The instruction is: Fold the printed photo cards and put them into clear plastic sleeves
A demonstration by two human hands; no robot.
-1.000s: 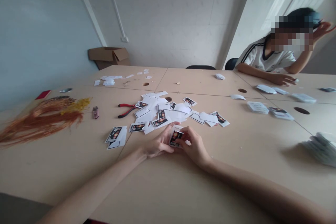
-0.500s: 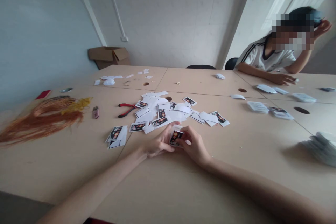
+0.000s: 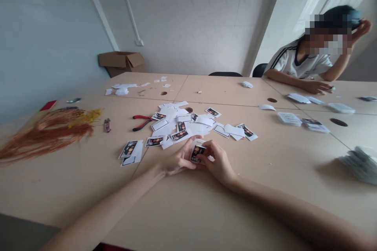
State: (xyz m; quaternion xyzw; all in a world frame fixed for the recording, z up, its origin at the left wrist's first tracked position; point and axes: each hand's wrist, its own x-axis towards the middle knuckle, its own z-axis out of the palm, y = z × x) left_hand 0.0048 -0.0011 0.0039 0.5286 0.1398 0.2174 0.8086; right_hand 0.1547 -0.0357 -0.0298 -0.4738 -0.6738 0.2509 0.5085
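My left hand [image 3: 176,160] and my right hand [image 3: 218,162] meet just above the tabletop [image 3: 188,204], both pinching a small printed card [image 3: 196,153] with a dark picture and white border. The fingers of both hands curl round its edges. Just beyond lies a loose heap of similar cards and white paper pieces [image 3: 185,125]. A pair of cards [image 3: 131,151] lies to the left of my left hand.
Red-handled pliers [image 3: 141,122] lie left of the heap, a small lighter [image 3: 107,125] and a bundle of orange and yellow strings [image 3: 50,131] further left. Card stacks [image 3: 290,119] sit at right. Another person [image 3: 312,66] sits at the far right. A cardboard box [image 3: 122,62] stands behind.
Nothing has visibly changed with my hands or the card. The person at the far right shifted the raised hand slightly.
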